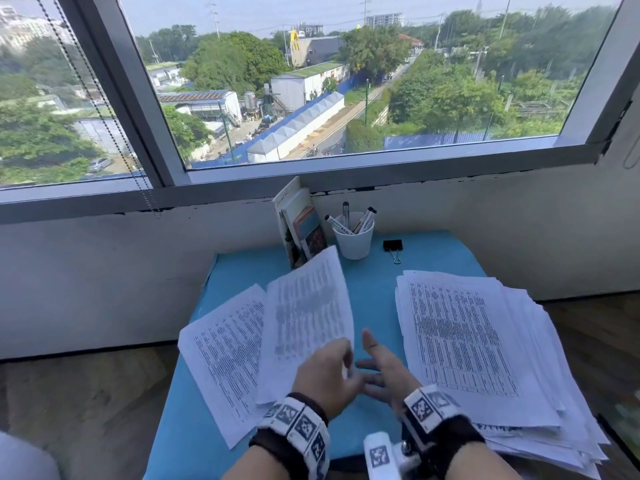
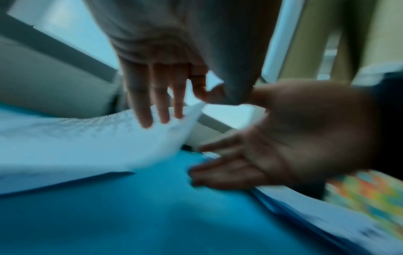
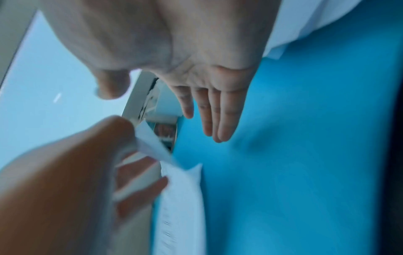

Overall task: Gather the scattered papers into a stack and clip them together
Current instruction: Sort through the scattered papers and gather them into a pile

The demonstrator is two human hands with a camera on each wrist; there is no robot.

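Note:
My left hand (image 1: 341, 358) pinches the near corner of a printed sheet (image 1: 304, 306) and holds it tilted up over the blue table (image 1: 374, 299). In the left wrist view its fingers (image 2: 152, 107) lie on top of the sheet (image 2: 87, 138). My right hand (image 1: 375, 362) hovers open just to the right, palm turned toward the sheet, holding nothing. Another sheet (image 1: 221, 351) lies flat at the left. A thick, uneven pile of papers (image 1: 464, 341) sits at the right. A black binder clip (image 1: 393, 245) rests at the back.
A white cup (image 1: 354, 242) holding markers and a few upright books (image 1: 301, 226) stand at the back of the table, against the wall under the window. The pile overhangs the table's right edge. Wooden floor lies on both sides.

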